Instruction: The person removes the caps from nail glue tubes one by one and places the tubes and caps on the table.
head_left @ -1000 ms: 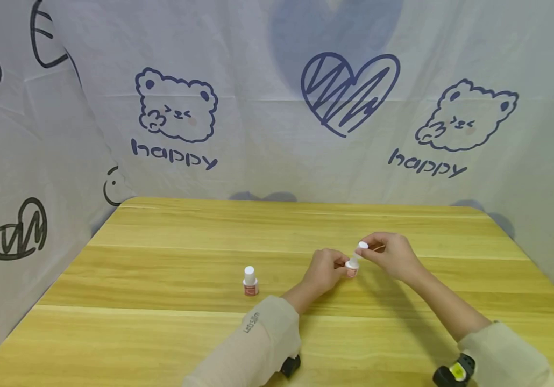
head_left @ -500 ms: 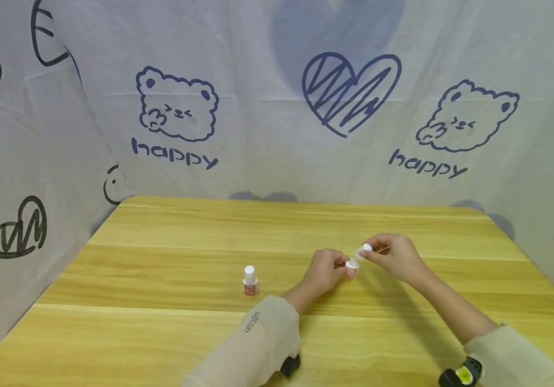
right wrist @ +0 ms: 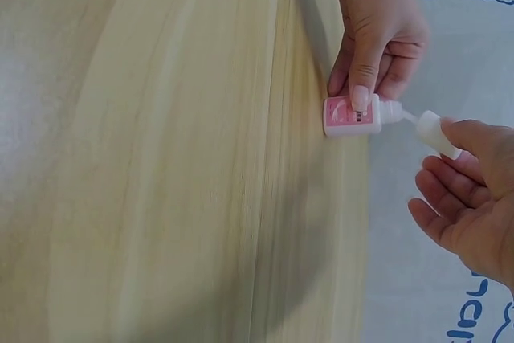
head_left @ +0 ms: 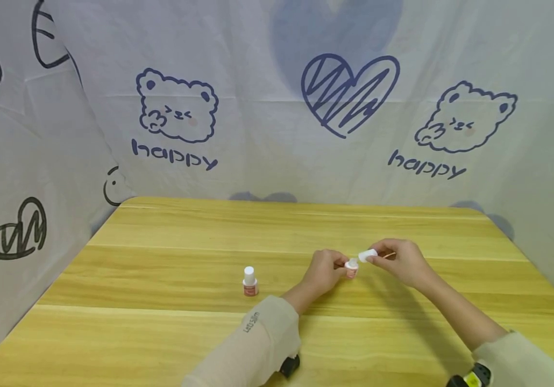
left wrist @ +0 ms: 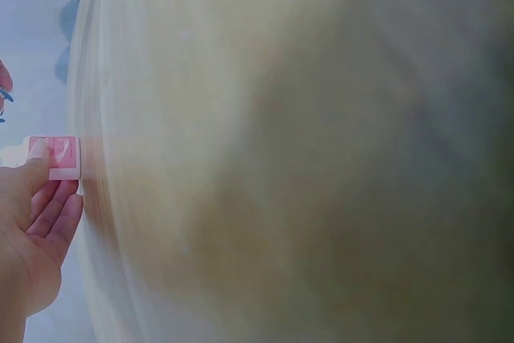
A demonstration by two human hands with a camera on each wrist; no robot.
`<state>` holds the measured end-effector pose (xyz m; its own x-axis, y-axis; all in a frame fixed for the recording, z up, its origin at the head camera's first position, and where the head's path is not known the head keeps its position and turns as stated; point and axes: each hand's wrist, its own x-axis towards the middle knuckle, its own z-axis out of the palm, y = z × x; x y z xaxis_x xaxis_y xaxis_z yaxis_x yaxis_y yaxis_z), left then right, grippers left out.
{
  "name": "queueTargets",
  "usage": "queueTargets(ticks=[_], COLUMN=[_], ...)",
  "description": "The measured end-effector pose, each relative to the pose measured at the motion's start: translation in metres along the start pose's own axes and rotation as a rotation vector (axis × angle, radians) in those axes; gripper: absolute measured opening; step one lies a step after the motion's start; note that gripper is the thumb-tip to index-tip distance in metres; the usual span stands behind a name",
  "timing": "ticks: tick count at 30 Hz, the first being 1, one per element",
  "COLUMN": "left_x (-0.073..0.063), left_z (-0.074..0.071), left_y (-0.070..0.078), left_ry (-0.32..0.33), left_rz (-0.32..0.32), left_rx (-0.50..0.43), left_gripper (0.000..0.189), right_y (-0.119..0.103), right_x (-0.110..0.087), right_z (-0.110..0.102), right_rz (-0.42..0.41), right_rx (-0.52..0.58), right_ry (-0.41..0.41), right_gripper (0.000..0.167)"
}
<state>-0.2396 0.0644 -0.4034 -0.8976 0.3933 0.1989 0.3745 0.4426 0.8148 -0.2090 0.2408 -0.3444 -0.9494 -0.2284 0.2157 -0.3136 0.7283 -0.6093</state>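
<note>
Pinching the tilted cap (head_left: 367, 255) between thumb and fingers, the right hand (head_left: 402, 263) is just right of the nozzle (head_left: 353, 261); the left hand (head_left: 322, 273), curled round the bottle (head_left: 352, 272), holds it upright on the table (head_left: 161, 231), right of a nearer second bottle (head_left: 250, 288)

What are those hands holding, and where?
The left hand holds the uncapped bottle by its body; the right hand pinches the white cap at the end away from the bottle.
</note>
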Motion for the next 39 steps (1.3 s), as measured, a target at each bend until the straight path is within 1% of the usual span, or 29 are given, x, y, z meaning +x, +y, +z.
queueTargets(ticks=[3, 8, 12, 20, 26, 31, 39], left_x=[0.0002, 0.0004, -0.0001, -0.0001, 0.0002, 0.0009, 0.0008], left_z=[0.0004, 0.001, 0.0003, -0.0005, -0.0004, -0.0002, -0.0002], left_y=[-0.0001, -0.0001, 0.0006, 0.001, 0.0003, -0.0004, 0.0007], left_ry=[0.004, 0.004, 0.001, -0.011, -0.005, 0.004, 0.0], left_rz=[-0.002, -0.011, -0.009, -0.007, 0.0, 0.0, 0.003], left_rx=[0.005, 0.005, -0.005, -0.039, -0.035, -0.027, 0.0], left_gripper=[0.013, 0.014, 0.016, 0.017, 0.017, 0.018, 0.018], right_y=[0.0009, 0.0013, 0.0025, 0.0019, -0.0017, -0.0017, -0.0026], right_x=[-0.0007, -0.0015, -0.0017, 0.0001, 0.0025, 0.0041, 0.0037], right_z=[-0.001, -0.0032, -0.0025, 0.0027, 0.0054, 0.0062, 0.004], right_rz=[0.008, 0.027, 0.021, 0.015, -0.022, -0.021, -0.011], right_rx=[-0.005, -0.011, -0.007, -0.024, -0.045, -0.079, -0.119], right_ry=[-0.016, -0.069, -0.106, -0.102, -0.092, -0.1, -0.121], right_gripper=[0.013, 0.015, 0.015, 0.013, 0.014, 0.011, 0.006])
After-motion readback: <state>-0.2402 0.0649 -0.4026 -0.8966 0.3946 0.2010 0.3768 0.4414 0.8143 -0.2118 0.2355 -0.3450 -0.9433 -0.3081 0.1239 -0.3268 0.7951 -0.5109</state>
